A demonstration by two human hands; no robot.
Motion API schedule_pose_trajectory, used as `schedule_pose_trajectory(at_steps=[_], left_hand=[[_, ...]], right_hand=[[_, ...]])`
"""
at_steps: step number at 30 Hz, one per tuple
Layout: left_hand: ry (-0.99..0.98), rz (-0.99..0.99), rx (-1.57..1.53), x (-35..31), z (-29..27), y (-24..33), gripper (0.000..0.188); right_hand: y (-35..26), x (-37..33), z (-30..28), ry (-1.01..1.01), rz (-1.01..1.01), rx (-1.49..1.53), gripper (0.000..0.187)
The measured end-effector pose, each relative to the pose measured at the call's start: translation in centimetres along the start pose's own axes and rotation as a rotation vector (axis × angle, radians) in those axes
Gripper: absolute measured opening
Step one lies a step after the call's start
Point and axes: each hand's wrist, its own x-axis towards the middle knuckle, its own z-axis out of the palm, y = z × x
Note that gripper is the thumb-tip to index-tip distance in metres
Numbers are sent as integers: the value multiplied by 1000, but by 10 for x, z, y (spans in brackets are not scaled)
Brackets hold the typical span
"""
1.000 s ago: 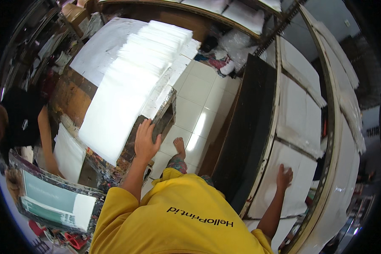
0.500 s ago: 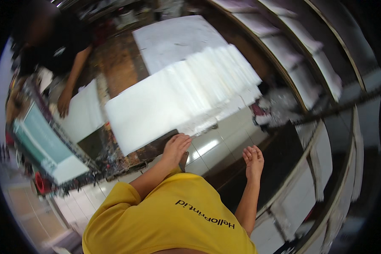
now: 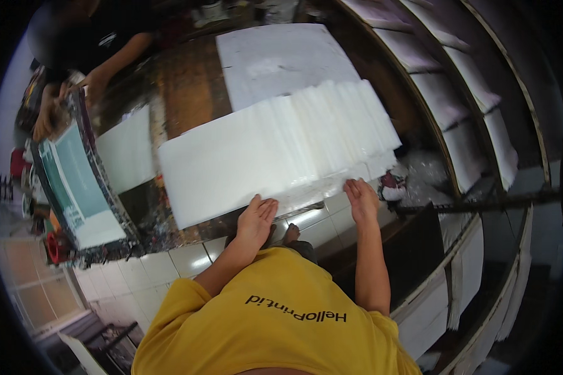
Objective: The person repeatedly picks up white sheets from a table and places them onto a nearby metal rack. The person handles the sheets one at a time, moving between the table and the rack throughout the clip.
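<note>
A fanned-out stack of white sheets lies along the near side of the worktable, its overlapping edges spread toward the right. My left hand is at the stack's near edge, fingers stretched out and holding nothing. Farther right, my right hand reaches the near right edge of the sheets, fingers slightly bent and apart, with nothing visibly gripped. Whether its fingertips touch the paper I cannot tell. Behind the stack lies a large, flat white sheet with small dark marks.
At the left, a co-worker's hands are on a tilted screen-printing frame with teal mesh. Another white sheet lies beside it. Racks holding white sheets stand at the right, with crumpled clear plastic near them.
My right hand has moved forward and left to the sheets' edge. My left hand has shifted slightly down and left. The co-worker's hand has moved from the sheet to the printing frame.
</note>
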Motion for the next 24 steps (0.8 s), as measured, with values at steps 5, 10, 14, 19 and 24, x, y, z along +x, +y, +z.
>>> schedule_pose_trajectory(at_steps=[5,10,14,19,24], left_hand=[[83,31,-31,-1,16,-10,36],[148,86,-61,7,39,-17,39],[187,137,-42,9,47,-21,36],[221,167,-41,11,50,-24,31],[241,180,-14,15,54,-22,29]], right_hand=[[-18,16,22,27,135,38,31],[-24,32,34,-33,165,-49,18],[-27,37,31,-48,205,-33,17],[-36,39,33,-66,283,2,18],[-44,45,34,-73,348,40,21]])
